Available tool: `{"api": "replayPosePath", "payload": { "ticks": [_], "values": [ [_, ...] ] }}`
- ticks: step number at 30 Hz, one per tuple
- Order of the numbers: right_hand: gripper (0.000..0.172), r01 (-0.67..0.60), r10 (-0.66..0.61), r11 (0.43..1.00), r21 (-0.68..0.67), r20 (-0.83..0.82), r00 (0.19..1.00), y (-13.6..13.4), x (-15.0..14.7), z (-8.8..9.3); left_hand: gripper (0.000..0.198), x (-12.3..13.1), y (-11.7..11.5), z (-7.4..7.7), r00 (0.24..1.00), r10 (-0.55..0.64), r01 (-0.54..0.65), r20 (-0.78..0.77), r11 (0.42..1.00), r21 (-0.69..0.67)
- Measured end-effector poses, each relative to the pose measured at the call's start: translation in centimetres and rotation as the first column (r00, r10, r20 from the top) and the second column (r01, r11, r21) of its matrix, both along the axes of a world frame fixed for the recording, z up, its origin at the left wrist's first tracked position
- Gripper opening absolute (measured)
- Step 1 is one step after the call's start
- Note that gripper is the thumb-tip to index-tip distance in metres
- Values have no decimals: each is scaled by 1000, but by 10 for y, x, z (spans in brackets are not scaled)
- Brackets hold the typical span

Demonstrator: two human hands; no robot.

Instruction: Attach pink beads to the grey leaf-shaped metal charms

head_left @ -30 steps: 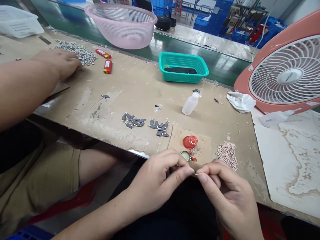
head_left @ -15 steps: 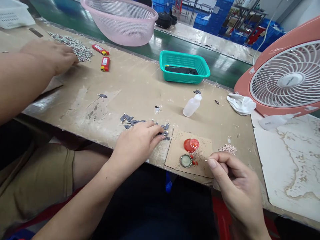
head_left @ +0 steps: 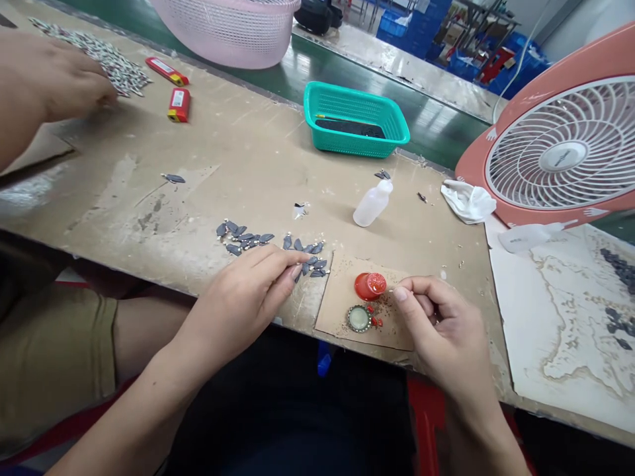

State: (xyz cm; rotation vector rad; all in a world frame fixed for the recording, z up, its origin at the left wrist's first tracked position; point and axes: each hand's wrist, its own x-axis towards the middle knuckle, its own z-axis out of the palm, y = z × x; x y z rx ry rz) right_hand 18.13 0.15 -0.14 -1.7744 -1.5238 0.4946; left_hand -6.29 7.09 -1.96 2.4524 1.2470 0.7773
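My left hand (head_left: pixel 243 287) rests among dark grey leaf-shaped pieces (head_left: pixel 313 264) with small pale tips, thumb and index finger closed together at their edge. Whether a piece is between those fingertips is hidden. A tiny pale bit (head_left: pixel 390 290) is pinched between thumb and index finger of my right hand (head_left: pixel 441 324). That pinch is just right of a small red cup-like thing (head_left: pixel 370 285) with a wet, shiny top. Below the cup, a bottle cap (head_left: pixel 359 318) lies beside red blobs (head_left: pixel 376 321) on a cardboard square (head_left: pixel 337 307).
A translucent squeeze bottle (head_left: pixel 372 203) stands behind the cardboard. Farther back is a green basket (head_left: pixel 357 142) holding a dark object. A pink fan (head_left: pixel 560 152) and crumpled white cloth (head_left: pixel 467 201) are at right. Another person's hand (head_left: pixel 54 82) is by a pile of small pieces (head_left: pixel 114 63).
My right hand has moved up and left, bringing its pale bit closer to the red cup. My left hand's fingertips have drawn closer together. The whole view has shifted slightly.
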Motion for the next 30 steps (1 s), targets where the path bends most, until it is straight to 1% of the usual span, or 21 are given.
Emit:
{"api": "replayPosePath", "payload": {
  "ticks": [3,5,8,12,18,22,24,26,30],
  "values": [
    [14,-35,30,999,28,165,986,3,-1,2,22,-3,-4,0,997,8,-2,75,996,-87],
    [13,-65,52,997,46,239,970,5,-2,3,18,-5,-7,-1,993,10,4,117,993,-122],
    [14,-104,81,993,60,309,948,6,-3,6,11,-8,-10,-4,986,9,17,167,988,-151],
    [14,-122,98,992,40,374,922,6,-5,8,9,-8,-12,-7,976,26,13,218,984,-176],
    [16,-117,101,993,13,420,902,6,-8,9,12,-8,-14,-7,965,65,-2,254,971,-240],
    [16,-128,109,991,25,383,917,5,-6,11,21,-8,-16,-6,959,71,1,273,967,-254],
    [17,-112,94,993,32,340,936,3,-2,12,19,-8,-17,-5,951,90,-8,297,964,-266],
    [17,-74,61,997,29,324,944,-1,3,11,15,-7,-19,-3,935,121,-13,333,951,-308],
    [20,-31,33,999,-13,387,922,-12,15,3,10,-4,-23,0,896,144,45,420,911,-410]
  ]
}}
